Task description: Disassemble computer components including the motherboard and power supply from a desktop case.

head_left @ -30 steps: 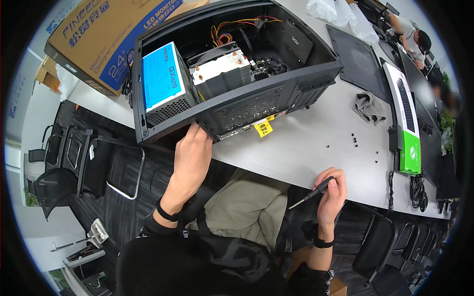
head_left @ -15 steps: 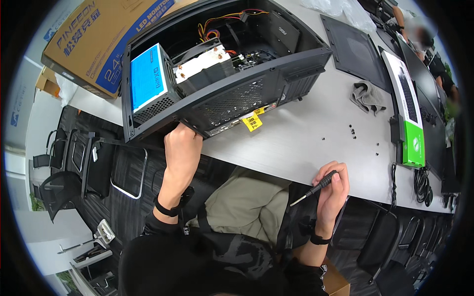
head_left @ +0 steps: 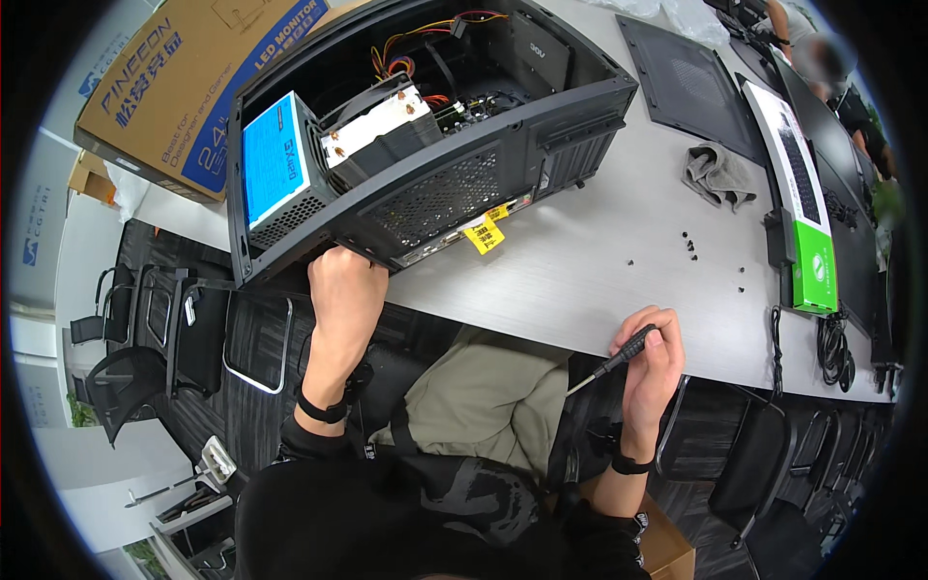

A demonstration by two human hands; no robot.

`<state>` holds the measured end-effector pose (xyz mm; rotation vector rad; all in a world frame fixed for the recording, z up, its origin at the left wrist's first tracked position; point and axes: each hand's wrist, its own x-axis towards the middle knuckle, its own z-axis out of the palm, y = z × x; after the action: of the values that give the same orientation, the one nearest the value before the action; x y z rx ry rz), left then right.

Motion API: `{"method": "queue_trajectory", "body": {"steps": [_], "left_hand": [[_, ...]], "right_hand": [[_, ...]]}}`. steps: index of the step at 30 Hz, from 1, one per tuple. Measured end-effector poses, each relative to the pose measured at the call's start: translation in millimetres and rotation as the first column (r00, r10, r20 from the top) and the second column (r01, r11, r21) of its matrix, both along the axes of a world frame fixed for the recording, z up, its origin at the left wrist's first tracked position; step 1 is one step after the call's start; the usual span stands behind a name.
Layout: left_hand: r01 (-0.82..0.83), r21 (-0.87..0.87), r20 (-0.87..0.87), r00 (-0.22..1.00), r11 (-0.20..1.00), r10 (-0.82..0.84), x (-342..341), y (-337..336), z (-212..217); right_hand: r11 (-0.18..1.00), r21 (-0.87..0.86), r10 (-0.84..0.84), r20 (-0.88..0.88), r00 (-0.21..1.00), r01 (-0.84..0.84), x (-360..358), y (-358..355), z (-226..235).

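A black computer case (head_left: 541,130) lies on its side, its upper side uncovered. Inside are a blue-topped power supply (head_left: 274,159), a CPU cooler (head_left: 382,135) and colored cables. A yellow tag (head_left: 483,235) hangs from its near side. My left hand (head_left: 348,290) is closed at the case's lower near edge, by the power supply end, its fingertips hidden by the case. In my right hand (head_left: 652,362), over the table's front edge, is a screwdriver (head_left: 619,356) with a black handle, its shaft pointing down and left.
Several small black screws (head_left: 690,247) lie on the grey table (head_left: 541,290). Beyond them are a grey cloth (head_left: 720,177), a black side panel (head_left: 686,82) and a white-and-green keyboard box (head_left: 812,261). A monitor carton (head_left: 164,97) stands far left. Chairs (head_left: 198,333) flank me.
My view has shifted a little, and the case sits slightly further left in it. The screwdriver has turned slightly in my right hand. My left hand stays at the case's edge.
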<state>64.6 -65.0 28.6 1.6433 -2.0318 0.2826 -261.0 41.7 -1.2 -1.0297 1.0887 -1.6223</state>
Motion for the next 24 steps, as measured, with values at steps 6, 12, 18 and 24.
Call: {"method": "queue_trajectory", "body": {"steps": [6,12,18,24], "left_hand": [[0.053,0.026,-0.014,0.999,0.998,-0.052,3.5,-0.6,0.4],[0.101,0.068,-0.048,0.994,0.993,-0.097,6.6,-3.3,-1.0],[0.121,0.087,-0.042,0.992,0.989,-0.118,8.2,-2.4,-0.5],[0.094,0.104,-0.031,0.995,0.99,-0.092,7.4,-1.2,0.8]], "right_hand": [[1.0,0.0,-0.005,-0.002,1.0,0.005,0.3,0.9,0.3],[1.0,-0.01,-0.015,-0.023,1.0,0.015,0.6,0.0,-1.3],[1.0,-0.008,-0.019,-0.031,0.999,0.019,0.9,0.5,-2.1],[1.0,-0.018,-0.024,-0.033,0.999,0.023,0.8,0.0,-3.1]]}}
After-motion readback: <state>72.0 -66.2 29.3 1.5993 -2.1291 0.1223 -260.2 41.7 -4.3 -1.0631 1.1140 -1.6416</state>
